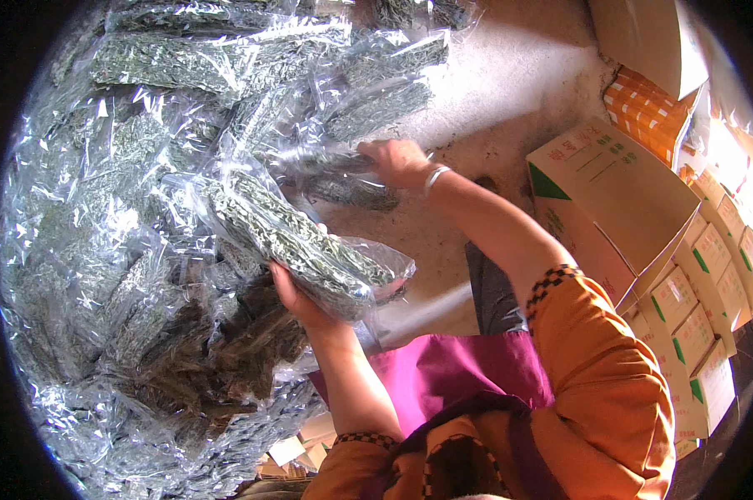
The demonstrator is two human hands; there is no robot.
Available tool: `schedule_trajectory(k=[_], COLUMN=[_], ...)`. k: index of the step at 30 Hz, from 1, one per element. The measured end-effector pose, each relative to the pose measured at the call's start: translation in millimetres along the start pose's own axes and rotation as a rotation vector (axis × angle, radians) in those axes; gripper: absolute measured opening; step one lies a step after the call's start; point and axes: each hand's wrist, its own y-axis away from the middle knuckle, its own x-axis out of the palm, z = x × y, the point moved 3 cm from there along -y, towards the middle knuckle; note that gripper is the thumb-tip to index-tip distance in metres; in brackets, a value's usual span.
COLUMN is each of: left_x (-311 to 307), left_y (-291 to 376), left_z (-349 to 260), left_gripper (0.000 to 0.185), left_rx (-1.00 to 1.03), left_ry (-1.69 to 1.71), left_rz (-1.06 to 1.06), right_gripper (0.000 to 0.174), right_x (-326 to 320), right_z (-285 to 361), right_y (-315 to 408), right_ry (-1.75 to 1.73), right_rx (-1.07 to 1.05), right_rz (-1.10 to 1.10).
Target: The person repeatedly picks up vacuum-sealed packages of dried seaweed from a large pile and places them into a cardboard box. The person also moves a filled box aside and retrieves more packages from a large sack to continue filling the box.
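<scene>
My left hand (304, 303) supports clear plastic bags of dried green leaves (289, 240) from below, its thumb at the near side and fingertips at the far side. The load looks like two long packs lying side by side, with loose film at the ends. Beyond it, my right hand (398, 164) has its fingers closed on the end of another clear bag of dried leaves (333, 164), which is blurred. A further bag (354, 192) lies just under that one. Both hands are over the edge of a large heap of similar bags (132, 212).
Concrete floor (508, 75) shows beyond my right arm. At the right stand a large carton (620, 181) with printed writing and several stacked cartons (695, 312). An orange checked package (645, 112) lies behind. More boxes (298, 447) sit at the lower left of my body.
</scene>
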Motion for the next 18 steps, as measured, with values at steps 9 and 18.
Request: schedule_trajectory(k=[9, 18], left_x=[-4.8, 0.1], left_y=[-4.0, -12.1], left_z=[-12.2, -8.5], left_gripper=[0.072, 0.069], left_rx=[0.110, 0.017], left_ry=[-0.116, 0.066], left_rz=[0.014, 0.156], right_gripper=[0.043, 0.041], right_x=[-51.0, -81.2], right_z=[-48.5, -70.7], right_y=[-40.3, 7.1], right_ry=[0.624, 0.436], right_rx=[-0.072, 0.019], right_rz=[-0.303, -0.146])
